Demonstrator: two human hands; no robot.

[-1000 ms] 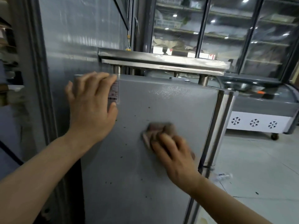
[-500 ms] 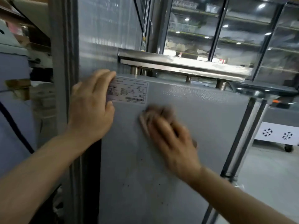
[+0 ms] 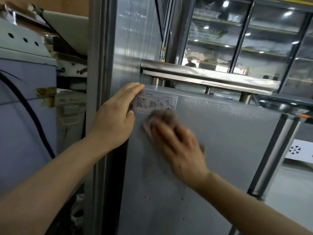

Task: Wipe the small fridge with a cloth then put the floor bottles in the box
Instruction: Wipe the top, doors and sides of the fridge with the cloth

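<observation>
Left hand (image 3: 115, 116): flat, fingers spread, pressed on fridge (image 3: 220, 150) top corner, beside sticker (image 3: 156, 102). Good, keeps fridge steady.
Right hand (image 3: 177, 143): blurry, pushes bunched cloth (image 3: 160, 117) against grey side, just under sticker.
Tip: press firm, go over little dark spots (image 3: 147, 197) lower down too.
Count: two hands, one cloth, one fridge, one sticker. Bottles, box: none in sight.
</observation>
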